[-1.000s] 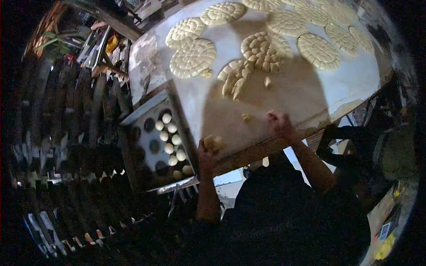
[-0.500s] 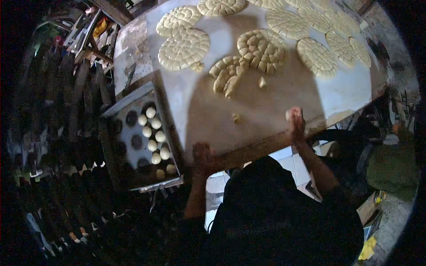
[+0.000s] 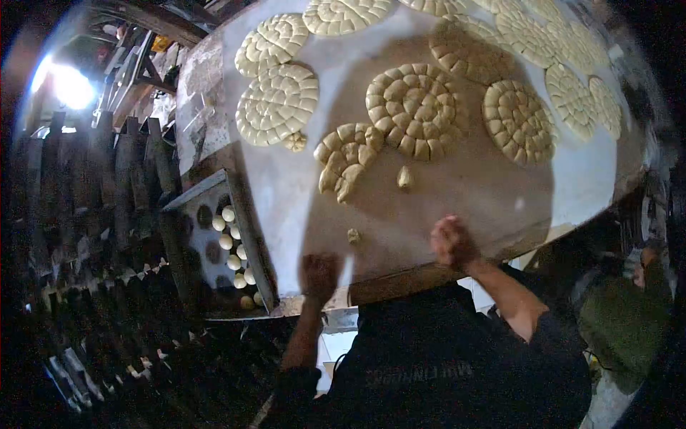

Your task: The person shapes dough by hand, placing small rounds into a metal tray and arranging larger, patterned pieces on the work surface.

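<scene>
My right hand (image 3: pixel 454 242) is over the table near its front edge, fingers curled together. Whatever lies under its palm is hidden. My left hand (image 3: pixel 319 275) rests at the table's edge in deep shadow; it looks rounded and closed, and I cannot make out what it covers. Between and beyond the hands lie a small scrap of dough (image 3: pixel 353 236) and a larger loose dough piece (image 3: pixel 405 178). Farther off is a partly used round of cut dough (image 3: pixel 346 156), touching a full scored dough round (image 3: pixel 414 111).
A metal tray (image 3: pixel 266 268) with several dough balls (image 3: pixel 234 262) stands left of the table (image 3: pixel 275 207). More scored dough rounds (image 3: pixel 277 104) cover the far side. Dark wooden slats (image 3: pixel 136 171) stand at left. Another person's green garment (image 3: pixel 622 322) shows at right.
The view has shifted, so the table sits lower and the tray farther left. My right hand has turned from upright fingers to a curled shape and moved left. My left hand stays near the edge.
</scene>
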`<state>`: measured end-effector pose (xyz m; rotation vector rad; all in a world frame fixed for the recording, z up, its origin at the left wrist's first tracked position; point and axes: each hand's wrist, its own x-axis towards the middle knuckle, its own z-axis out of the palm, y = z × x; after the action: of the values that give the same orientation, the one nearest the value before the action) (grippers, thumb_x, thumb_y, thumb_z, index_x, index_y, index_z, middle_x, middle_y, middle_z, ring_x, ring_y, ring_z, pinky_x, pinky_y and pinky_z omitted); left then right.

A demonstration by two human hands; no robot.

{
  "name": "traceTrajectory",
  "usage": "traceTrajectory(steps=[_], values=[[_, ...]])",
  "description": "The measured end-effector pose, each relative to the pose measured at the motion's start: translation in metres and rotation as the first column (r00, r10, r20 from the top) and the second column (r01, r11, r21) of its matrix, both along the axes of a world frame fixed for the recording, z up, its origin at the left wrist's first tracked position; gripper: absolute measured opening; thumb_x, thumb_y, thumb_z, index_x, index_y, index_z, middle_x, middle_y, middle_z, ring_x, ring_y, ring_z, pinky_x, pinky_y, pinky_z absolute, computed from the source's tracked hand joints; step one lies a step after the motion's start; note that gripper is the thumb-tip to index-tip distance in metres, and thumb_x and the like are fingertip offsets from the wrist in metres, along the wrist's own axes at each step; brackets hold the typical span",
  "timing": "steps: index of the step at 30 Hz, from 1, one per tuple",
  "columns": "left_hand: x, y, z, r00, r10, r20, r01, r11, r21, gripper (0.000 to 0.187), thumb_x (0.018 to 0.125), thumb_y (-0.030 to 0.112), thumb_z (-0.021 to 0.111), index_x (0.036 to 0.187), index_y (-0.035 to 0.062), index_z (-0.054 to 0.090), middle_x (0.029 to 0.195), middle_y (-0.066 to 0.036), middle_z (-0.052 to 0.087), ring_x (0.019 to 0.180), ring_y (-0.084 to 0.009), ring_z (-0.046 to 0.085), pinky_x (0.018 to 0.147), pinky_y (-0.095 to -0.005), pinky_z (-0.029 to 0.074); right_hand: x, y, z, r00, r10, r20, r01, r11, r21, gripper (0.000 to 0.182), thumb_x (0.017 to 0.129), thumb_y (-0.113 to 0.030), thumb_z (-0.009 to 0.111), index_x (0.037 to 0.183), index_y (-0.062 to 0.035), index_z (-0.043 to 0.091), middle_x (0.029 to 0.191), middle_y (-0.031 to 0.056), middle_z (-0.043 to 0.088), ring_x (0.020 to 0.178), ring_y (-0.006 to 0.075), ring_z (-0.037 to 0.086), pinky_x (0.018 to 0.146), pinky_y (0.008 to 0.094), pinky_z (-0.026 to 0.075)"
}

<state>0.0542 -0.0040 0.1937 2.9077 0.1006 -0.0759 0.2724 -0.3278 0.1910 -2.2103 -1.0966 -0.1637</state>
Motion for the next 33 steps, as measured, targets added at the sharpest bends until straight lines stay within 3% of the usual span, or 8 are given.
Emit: traceTrajectory(steps=[7, 9, 11, 14, 19, 25, 29, 33], values=[[0.101, 0.048, -0.019, 0.864, 0.386, 0.325, -0.373, 0.922, -0.102, 0.016, 0.088, 0.016, 0.062, 0.099, 0.0046, 0.063, 0.101, -0.013, 0.063, 0.092, -0.0289, 0.06, 0.084, -0.042, 0.049, 0.052, 0.04, 0.012, 0.946, -0.322, -0.038, 0.321, 0.946, -0.036, 0.012, 0.078, -0.009, 0.059, 0.084, -0.0008, 0.053, 0.09, 0.0175, 0.052, 0.095, 0.0395, 0.052, 0.092, 0.0519, 0.041], [0.085, 0.033, -0.08, 0.787, 0.615, 0.047, -0.32, 0.472, -0.822, 0.014, 0.085, 0.022, 0.062, 0.093, 0.0105, 0.066, 0.093, -0.011, 0.066, 0.088, -0.0325, 0.063, 0.087, -0.0501, 0.047, 0.026, 0.051, 0.003, 0.961, -0.258, 0.103, 0.257, 0.966, 0.018, 0.013, 0.079, -0.011, 0.06, 0.086, -0.0016, 0.053, 0.087, 0.0179, 0.052, 0.09, 0.0395, 0.054, 0.089, 0.0526, 0.042], [0.072, -0.003, -0.003, 0.931, 0.161, 0.327, -0.133, 0.985, -0.106, 0.012, 0.086, 0.016, 0.062, 0.094, 0.0075, 0.065, 0.098, -0.013, 0.065, 0.095, -0.0334, 0.062, 0.093, -0.0518, 0.045, 0.006, 0.022, -0.005, 0.99, -0.099, 0.096, 0.097, 0.995, 0.021, 0.011, 0.078, -0.007, 0.058, 0.084, -0.0015, 0.051, 0.088, 0.0179, 0.052, 0.088, 0.0391, 0.053, 0.088, 0.0506, 0.041], [0.0, 0.05, -0.034, 0.977, 0.007, 0.213, -0.032, 0.993, 0.116, 0.018, 0.087, 0.015, 0.062, 0.102, 0.0057, 0.063, 0.105, -0.016, 0.064, 0.101, -0.0357, 0.06, 0.1, -0.0523, 0.041, 0.035, -0.027, -0.007, 0.982, -0.143, -0.123, 0.139, 0.99, -0.035, 0.011, 0.08, -0.005, 0.056, 0.088, -0.0005, 0.052, 0.089, 0.0177, 0.052, 0.086, 0.0381, 0.052, 0.087, 0.049, 0.04], [0.065, 0.092, -0.051, 0.851, 0.438, 0.291, -0.382, 0.895, -0.231, 0.024, 0.089, 0.014, 0.058, 0.112, 0.0055, 0.059, 0.107, -0.017, 0.063, 0.1, -0.0366, 0.059, 0.094, -0.0456, 0.045, 0.089, 0.037, -0.003, 0.821, -0.539, 0.189, 0.551, 0.834, -0.016, 0.01, 0.086, -0.008, 0.056, 0.092, -0.0011, 0.053, 0.09, 0.0168, 0.052, 0.084, 0.0374, 0.051, 0.084, 0.0472, 0.04], [0.045, 0.025, -0.027, 0.936, 0.143, 0.323, 0.032, 0.877, -0.48, 0.026, 0.088, 0.014, 0.059, 0.112, 0.0045, 0.06, 0.105, -0.022, 0.061, 0.101, -0.0406, 0.058, 0.092, -0.0476, 0.046, 0.004, 0.055, -0.004, 0.889, -0.436, 0.139, 0.436, 0.899, 0.032, 0.012, 0.089, -0.013, 0.059, 0.089, -0.0015, 0.055, 0.09, 0.0152, 0.057, 0.091, 0.0351, 0.054, 0.083, 0.0449, 0.042], [-0.022, 0.065, 0.034, 0.994, 0.055, 0.096, 0.002, 0.86, -0.51, 0.029, 0.097, 0.019, 0.052, 0.118, 0.0005, 0.057, 0.106, -0.022, 0.061, 0.104, -0.0399, 0.058, 0.093, -0.048, 0.046, 0.012, -0.019, 0.007, 0.566, -0.611, -0.554, 0.384, 0.79, -0.479, 0.016, 0.093, -0.015, 0.056, 0.095, -0.0007, 0.063, 0.106, 0.019, 0.061, 0.101, 0.0301, 0.059, 0.073, 0.0399, 0.047], [0.008, 0.193, 0.104, 0.915, 0.245, 0.319, -0.067, 0.875, -0.48, 0.035, 0.099, 0.027, 0.052, 0.119, -0.0004, 0.056, 0.107, -0.022, 0.062, 0.097, -0.0384, 0.061, 0.088, -0.0489, 0.047, -0.007, 0.108, 0.042, 0.486, -0.271, -0.831, 0.195, 0.96, -0.199, 0.034, 0.093, -0.028, 0.063, 0.114, -0.0014, 0.06, 0.111, 0.0137, 0.062, 0.088, 0.0251, 0.064, 0.079, 0.0354, 0.054]])
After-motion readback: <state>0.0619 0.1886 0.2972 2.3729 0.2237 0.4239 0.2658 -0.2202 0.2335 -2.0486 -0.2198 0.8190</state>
